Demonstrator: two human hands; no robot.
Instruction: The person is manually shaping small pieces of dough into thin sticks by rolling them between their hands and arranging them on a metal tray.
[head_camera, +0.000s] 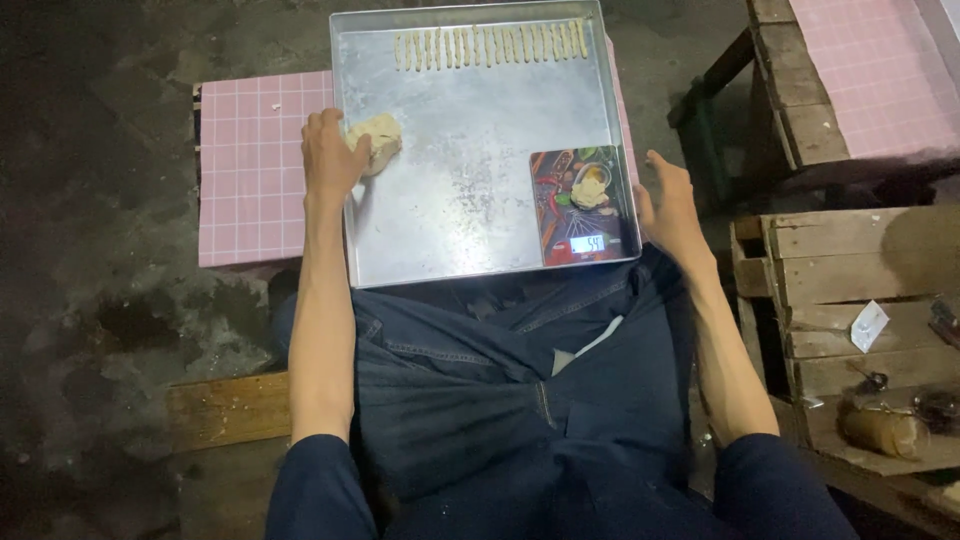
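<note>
**Dough lump under my left fingers**

Dark trousers (520, 400) fill my near view. Beyond them, my left hand (330, 155) curls its fingers (355, 150) onto a dough lump (378, 138) inside the metal tray (470, 200). Past my fingertips lie dough strips (490, 45). My right hand (668, 205) rests open, holding nothing, beside the kitchen scale (585, 205) carrying a small dough piece (590, 188).

Stool: a pink-tiled top (250, 170) is seen under the tray.
Crates: wooden crates (850, 300) are stacked at the right.
Jar: a jar (885, 430) is laid on its side.
</note>
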